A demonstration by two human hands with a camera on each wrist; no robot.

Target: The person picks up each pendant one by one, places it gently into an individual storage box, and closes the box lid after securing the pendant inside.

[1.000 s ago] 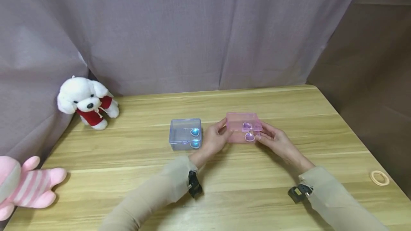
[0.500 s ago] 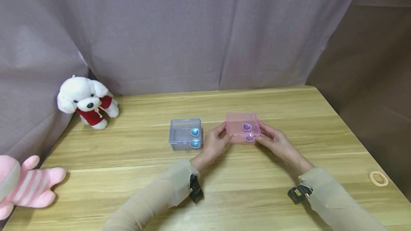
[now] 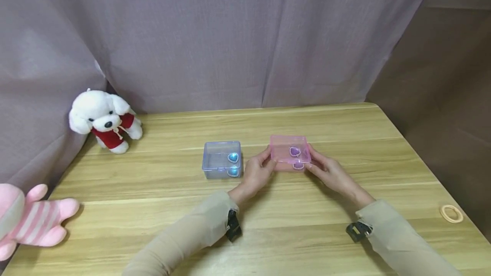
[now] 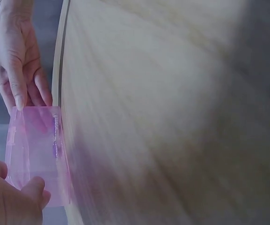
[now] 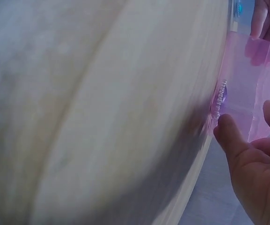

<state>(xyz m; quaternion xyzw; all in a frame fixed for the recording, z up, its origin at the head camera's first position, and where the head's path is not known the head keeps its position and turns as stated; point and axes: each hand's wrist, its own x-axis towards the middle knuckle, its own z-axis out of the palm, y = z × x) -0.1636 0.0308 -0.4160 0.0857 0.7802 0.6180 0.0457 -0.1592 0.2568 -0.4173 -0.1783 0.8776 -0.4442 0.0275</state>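
Observation:
A translucent pink plastic box point(image 3: 284, 150) stands on the table with its lid down. Through the lid and front wall, purple heart shapes with a beaded rim point(image 3: 294, 152) show; whether they are one gem or two I cannot tell. My left hand point(image 3: 256, 173) holds the box's left side, thumb at the front corner. On the opposite side my right hand point(image 3: 333, 173) grips it, thumb point(image 5: 230, 133) near the front corner. Just left of my left hand sits a translucent blue box point(image 3: 216, 161), lid down, with blue heart shapes point(image 3: 232, 157) visible inside.
A white plush dog point(image 3: 101, 118) in a red top sits at the back left of the wooden table point(image 3: 161, 208). A pink striped plush toy point(image 3: 36, 218) lies at the left edge. Near the right edge is a wooden ring point(image 3: 452, 214). Grey curtains point(image 3: 199, 41) hang behind.
The pink box's lid, partly raised a second ago, came down by half a second ago and stays down. Both hands have kept their places at its sides.

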